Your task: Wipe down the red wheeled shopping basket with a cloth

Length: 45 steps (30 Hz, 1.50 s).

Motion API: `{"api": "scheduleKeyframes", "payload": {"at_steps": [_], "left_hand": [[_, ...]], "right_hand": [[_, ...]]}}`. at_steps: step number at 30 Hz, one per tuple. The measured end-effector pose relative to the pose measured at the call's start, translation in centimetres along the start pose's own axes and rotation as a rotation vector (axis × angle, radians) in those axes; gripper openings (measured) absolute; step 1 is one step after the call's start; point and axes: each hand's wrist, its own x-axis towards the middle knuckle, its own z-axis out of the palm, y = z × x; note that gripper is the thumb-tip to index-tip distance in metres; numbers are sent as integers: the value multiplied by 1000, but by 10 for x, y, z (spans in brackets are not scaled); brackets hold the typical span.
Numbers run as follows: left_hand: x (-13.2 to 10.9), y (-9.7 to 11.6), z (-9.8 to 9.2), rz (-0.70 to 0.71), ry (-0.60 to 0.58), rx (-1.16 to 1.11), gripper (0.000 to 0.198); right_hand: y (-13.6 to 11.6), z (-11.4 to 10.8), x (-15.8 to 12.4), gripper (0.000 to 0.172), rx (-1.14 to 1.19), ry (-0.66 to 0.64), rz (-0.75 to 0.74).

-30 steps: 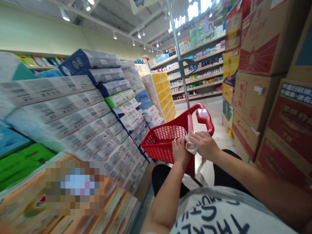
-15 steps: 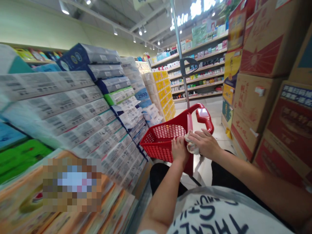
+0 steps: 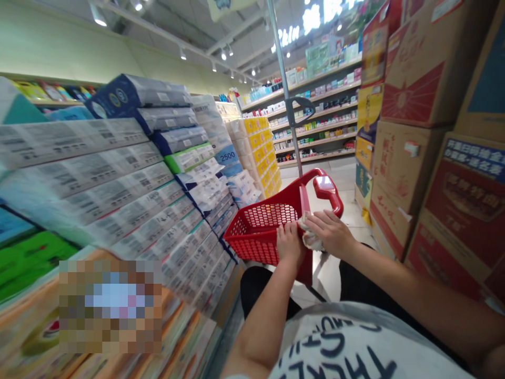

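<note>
A red plastic shopping cart [image 3: 264, 231] stands in front of me in a shop aisle, its basket showing nothing inside. My left hand [image 3: 289, 243] grips the near rim of the basket, fingers curled over it. My right hand [image 3: 330, 231] presses a crumpled white cloth [image 3: 310, 238] against the cart's rear edge, just below the red handle [image 3: 326, 188]. The two hands are almost touching.
Stacks of packaged tissue paper [image 3: 118, 184] line the left side, close to the cart. Piled cardboard boxes [image 3: 430, 131] wall the right side. A metal pole [image 3: 286, 89] rises beyond the cart. Shelves of goods [image 3: 315, 116] run across the far end of the tiled aisle.
Both hands stay on the cart with the cloth. The view has shifted slightly, otherwise nothing visibly moved.
</note>
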Motion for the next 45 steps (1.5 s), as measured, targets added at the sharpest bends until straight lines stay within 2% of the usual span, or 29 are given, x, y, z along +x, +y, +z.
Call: {"api": "scheduleKeyframes", "payload": {"at_steps": [4, 13, 18, 25, 31, 33, 36, 38, 40, 45], "left_hand": [[0, -1, 1, -8, 14, 7, 41], [0, -2, 1, -3, 13, 51, 44], [-1, -3, 2, 2, 10, 64, 44], [2, -2, 0, 6, -13, 42, 45], [2, -2, 1, -16, -13, 15, 51], [2, -1, 1, -23, -21, 17, 52], [2, -1, 2, -32, -30, 30, 52], [3, -1, 2, -23, -31, 35, 51], [3, -3, 1, -5, -36, 33, 51], [4, -14, 1, 46, -55, -7, 53]], "right_hand": [[2, 2, -7, 33, 28, 46, 26], [9, -4, -1, 26, 120, 75, 95], [16, -11, 0, 23, 145, 71, 70], [29, -14, 2, 22, 99, 131, 87], [60, -16, 3, 19, 92, 146, 321], [69, -17, 5, 19, 111, 90, 317], [77, -21, 9, 19, 293, -21, 288], [78, -22, 11, 18, 450, -82, 346], [75, -22, 13, 16, 538, -90, 445], [58, -14, 16, 17, 488, 11, 576]]}}
